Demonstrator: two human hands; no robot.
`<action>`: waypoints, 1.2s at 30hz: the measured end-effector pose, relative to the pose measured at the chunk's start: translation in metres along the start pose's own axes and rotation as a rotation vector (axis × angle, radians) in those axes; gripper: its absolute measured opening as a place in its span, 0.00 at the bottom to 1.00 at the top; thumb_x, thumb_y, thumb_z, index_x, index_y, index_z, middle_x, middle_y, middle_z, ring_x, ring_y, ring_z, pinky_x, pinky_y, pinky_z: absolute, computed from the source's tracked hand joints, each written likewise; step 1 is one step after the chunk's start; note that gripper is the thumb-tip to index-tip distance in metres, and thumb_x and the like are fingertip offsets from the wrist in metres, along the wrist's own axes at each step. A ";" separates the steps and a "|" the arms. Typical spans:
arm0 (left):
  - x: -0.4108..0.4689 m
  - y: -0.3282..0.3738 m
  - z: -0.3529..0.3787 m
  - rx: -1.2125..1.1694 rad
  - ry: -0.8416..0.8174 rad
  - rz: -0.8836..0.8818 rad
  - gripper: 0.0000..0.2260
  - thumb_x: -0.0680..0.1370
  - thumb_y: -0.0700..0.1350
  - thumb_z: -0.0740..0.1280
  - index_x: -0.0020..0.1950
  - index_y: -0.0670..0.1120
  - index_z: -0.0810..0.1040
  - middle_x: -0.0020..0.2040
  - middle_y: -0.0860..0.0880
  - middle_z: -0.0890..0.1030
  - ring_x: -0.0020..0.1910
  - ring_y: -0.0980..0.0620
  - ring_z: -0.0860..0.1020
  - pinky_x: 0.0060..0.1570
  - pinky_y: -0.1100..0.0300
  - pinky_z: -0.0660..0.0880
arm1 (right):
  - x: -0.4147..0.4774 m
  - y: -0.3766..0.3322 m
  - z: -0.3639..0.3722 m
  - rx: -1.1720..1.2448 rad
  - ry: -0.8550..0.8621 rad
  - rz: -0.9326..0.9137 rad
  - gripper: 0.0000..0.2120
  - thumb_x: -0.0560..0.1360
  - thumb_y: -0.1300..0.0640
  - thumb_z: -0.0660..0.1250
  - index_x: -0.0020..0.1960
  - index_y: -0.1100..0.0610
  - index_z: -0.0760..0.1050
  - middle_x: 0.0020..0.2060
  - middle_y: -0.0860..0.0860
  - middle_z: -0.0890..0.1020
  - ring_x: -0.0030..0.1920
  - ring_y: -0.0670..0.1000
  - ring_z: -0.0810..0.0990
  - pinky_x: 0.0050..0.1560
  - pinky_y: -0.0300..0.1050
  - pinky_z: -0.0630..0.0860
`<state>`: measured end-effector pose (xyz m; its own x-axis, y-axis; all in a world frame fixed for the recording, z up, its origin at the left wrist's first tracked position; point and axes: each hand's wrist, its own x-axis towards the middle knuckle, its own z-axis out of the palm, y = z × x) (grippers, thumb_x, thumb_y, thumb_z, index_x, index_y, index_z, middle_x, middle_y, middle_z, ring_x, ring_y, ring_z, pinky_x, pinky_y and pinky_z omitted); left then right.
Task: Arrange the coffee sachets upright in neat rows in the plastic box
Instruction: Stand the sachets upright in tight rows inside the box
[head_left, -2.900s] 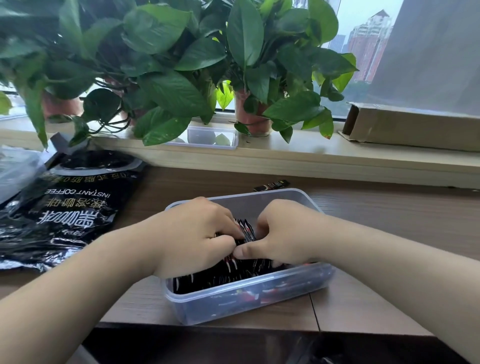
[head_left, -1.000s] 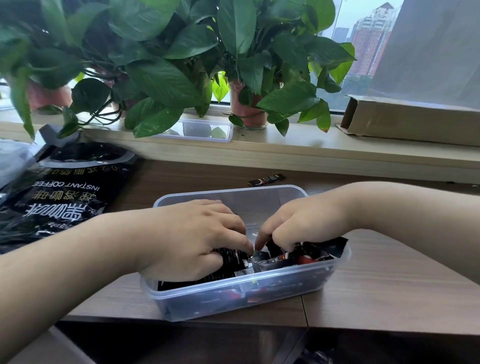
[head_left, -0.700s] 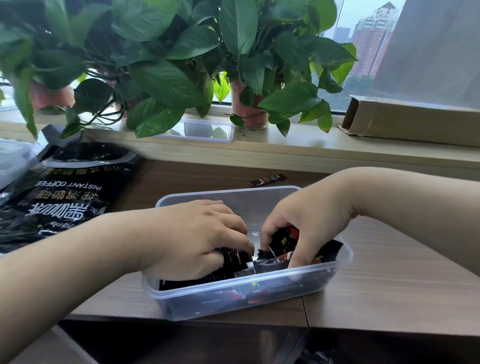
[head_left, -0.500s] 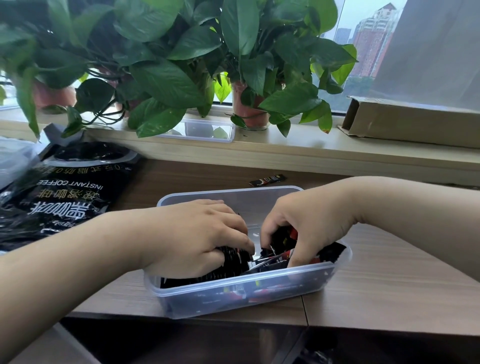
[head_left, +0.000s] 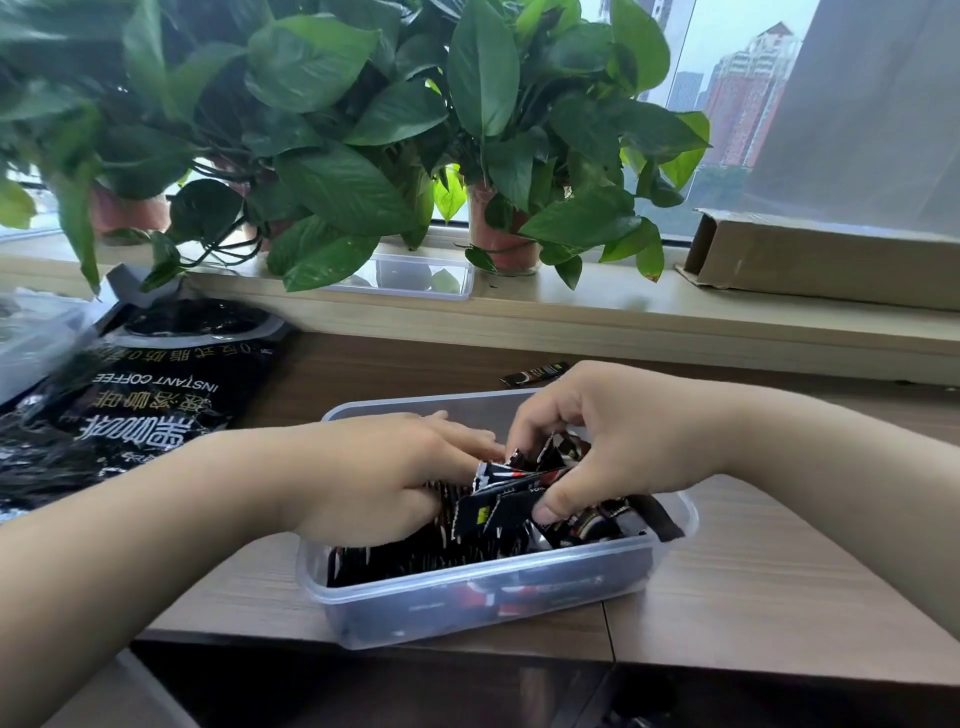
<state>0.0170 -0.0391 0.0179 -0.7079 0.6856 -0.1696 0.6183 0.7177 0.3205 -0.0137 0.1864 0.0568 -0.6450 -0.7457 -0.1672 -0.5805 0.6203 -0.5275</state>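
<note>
DESK BY THE WINDOW: A person's right hand (head_left: 613, 441) pinches a splayed bunch of coffee sachets (head_left: 498, 506) between the thumb and curled fingers (head_left: 527, 428), just above the middle of the plastic box (head_left: 467, 605) on the desk (head_left: 727, 597). The left hand (head_left: 395, 478) lies with its fingers nearly straight across the upright row (head_left: 405, 558) packed into the box's near-left part, pressing on it.

The bunch looks loosely fanned. On slick foil a sachet or two could slide free and drop flat among the loose sachets (head_left: 613, 522) jumbled at the right end, where one pokes over the rim. If the left hand lifts too soon, I would judge, the row could lean and topple into the gap. A sideways shove might also skid the light box on the smooth wood-grain desk.

The sachets are thin, flat and glossy black, with serrated ends and red-and-white print. The box is translucent and rectangular, with rounded corners and a rolled rim. A stray sachet (head_left: 535, 374) lies on the desk behind it, and a crinkled black instant-coffee bag (head_left: 140, 410) sprawls to the left.
</note>
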 end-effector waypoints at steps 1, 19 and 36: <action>-0.002 -0.001 -0.001 -0.034 0.056 -0.027 0.32 0.72 0.37 0.57 0.74 0.59 0.72 0.78 0.67 0.62 0.77 0.68 0.55 0.79 0.58 0.51 | 0.000 -0.001 0.000 0.004 0.010 0.005 0.11 0.68 0.52 0.79 0.49 0.46 0.82 0.42 0.45 0.85 0.37 0.41 0.82 0.45 0.41 0.78; -0.031 0.033 -0.018 -0.400 0.748 -0.437 0.10 0.76 0.54 0.65 0.52 0.59 0.84 0.45 0.64 0.86 0.47 0.54 0.85 0.55 0.49 0.80 | -0.005 -0.003 0.008 0.846 0.683 0.060 0.15 0.61 0.56 0.79 0.46 0.58 0.84 0.42 0.56 0.88 0.44 0.57 0.87 0.50 0.54 0.83; -0.001 0.035 0.021 -0.570 0.792 -0.411 0.05 0.72 0.49 0.75 0.45 0.58 0.83 0.36 0.58 0.86 0.36 0.55 0.84 0.47 0.53 0.81 | 0.011 -0.007 0.052 1.202 0.824 0.134 0.07 0.71 0.63 0.73 0.49 0.63 0.82 0.39 0.58 0.87 0.37 0.55 0.87 0.37 0.48 0.84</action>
<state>0.0463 -0.0125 0.0099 -0.9739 -0.0201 0.2261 0.1742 0.5722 0.8014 0.0090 0.1614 0.0148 -0.9950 -0.0965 0.0260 -0.0053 -0.2082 -0.9781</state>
